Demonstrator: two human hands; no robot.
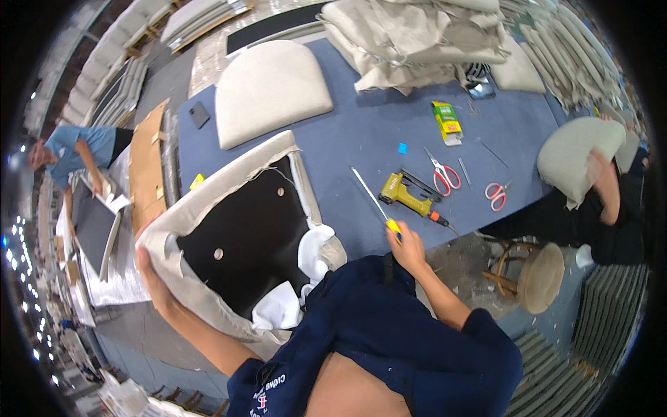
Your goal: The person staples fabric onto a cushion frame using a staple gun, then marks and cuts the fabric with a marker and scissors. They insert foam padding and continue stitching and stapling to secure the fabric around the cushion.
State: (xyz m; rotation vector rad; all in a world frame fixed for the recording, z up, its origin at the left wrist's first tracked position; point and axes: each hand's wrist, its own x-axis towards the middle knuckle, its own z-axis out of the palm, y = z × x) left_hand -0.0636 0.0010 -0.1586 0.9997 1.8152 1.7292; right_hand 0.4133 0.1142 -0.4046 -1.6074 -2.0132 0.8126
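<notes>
Centrally, the right hand [408, 249] grips a yellow-handled screwdriver [392, 226]; the left hand [154, 279], spread, lies along the side of an upholstered seat [240, 233], black underside up at the near edge of the table [347, 128]. Beside the screwdriver lies a pneumatic staple gun [410, 199], with red-handled scissors [445, 171] beyond.

Beige fabric [221, 186], black seat base [249, 236], yellow screwdriver handle [393, 227] — olive staple gun [410, 201], blue tabletop [358, 135]
</notes>
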